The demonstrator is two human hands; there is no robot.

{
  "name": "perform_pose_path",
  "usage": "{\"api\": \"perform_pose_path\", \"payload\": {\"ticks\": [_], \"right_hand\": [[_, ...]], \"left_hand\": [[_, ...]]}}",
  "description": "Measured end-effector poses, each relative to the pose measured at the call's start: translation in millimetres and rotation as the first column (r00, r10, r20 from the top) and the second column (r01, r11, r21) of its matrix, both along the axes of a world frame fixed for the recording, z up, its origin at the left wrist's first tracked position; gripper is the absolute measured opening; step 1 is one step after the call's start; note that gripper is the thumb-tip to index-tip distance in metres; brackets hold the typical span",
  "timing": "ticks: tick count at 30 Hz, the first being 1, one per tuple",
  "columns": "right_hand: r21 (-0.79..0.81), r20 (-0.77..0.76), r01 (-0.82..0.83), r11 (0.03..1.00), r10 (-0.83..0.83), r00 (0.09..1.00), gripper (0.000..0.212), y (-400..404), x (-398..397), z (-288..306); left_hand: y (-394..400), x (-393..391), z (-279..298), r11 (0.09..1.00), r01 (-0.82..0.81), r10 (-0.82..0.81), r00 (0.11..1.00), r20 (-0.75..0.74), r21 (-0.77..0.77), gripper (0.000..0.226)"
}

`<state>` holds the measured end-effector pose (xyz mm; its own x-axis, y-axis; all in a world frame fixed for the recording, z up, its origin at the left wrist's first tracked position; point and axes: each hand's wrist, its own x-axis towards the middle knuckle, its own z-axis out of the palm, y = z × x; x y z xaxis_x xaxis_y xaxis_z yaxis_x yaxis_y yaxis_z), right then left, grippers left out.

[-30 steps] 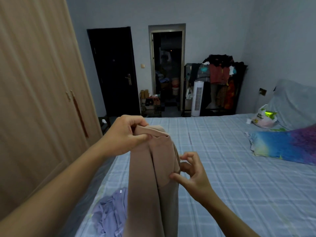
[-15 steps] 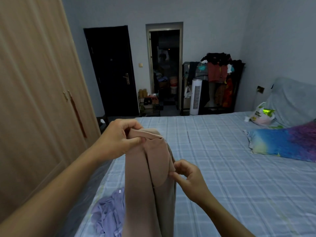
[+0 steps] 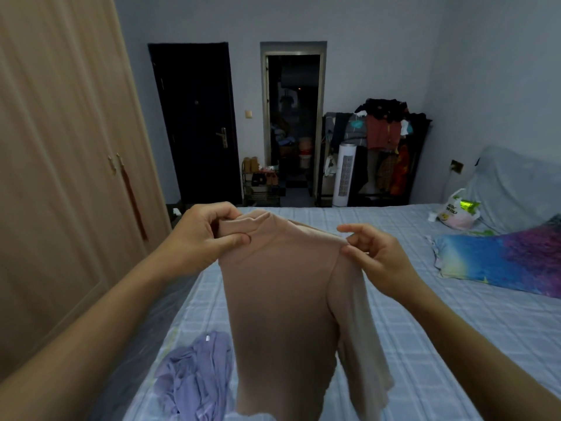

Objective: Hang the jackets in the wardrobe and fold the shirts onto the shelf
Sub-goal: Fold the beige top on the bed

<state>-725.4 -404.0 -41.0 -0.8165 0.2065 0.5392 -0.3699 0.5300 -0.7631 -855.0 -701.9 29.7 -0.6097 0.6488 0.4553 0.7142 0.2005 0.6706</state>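
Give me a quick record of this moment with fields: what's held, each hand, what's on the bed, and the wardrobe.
held item: beige shirt, hanging spread above the bed
left hand: pinches the shirt's collar end
right hand: pinches the shirt's shoulder edge
on bed: lavender garment crumpled, colourful pillow, plastic bag
wardrobe: doors closed

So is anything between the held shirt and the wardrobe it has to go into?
Yes. The wardrobe doors are closed, and both hands grip the beige shirt: left hand at the collar, right hand at the shoulder. No shelf is visible.
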Motion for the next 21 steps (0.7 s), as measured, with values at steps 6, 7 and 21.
{"api": "perform_pose_path", "payload": {"ticks": [6, 7, 21], "right_hand": [[0.143, 0.136, 0.087, 0.986, -0.107, 0.985, 0.022, 3.0, 5.5, -18.3], [0.112, 0.137, 0.112, 0.987, -0.128, 0.982, 0.023, 3.0, 8.0, -27.5], [-0.406, 0.079, -0.075, 0.911, 0.117, 0.990, 0.024, 41.2, 49.6, -125.3]], "left_hand": [[10.9, -0.9, -13.3, 0.998, 0.059, -0.059, 0.995, 0.083, 0.002, 0.009], [14.6, -0.1, -17.1, 0.997, 0.071, -0.071, 0.991, 0.115, 0.009, 0.009], [102.0, 32.8, -12.0, 0.990, 0.128, -0.118, 0.978, 0.169, -0.050, 0.005]]}}
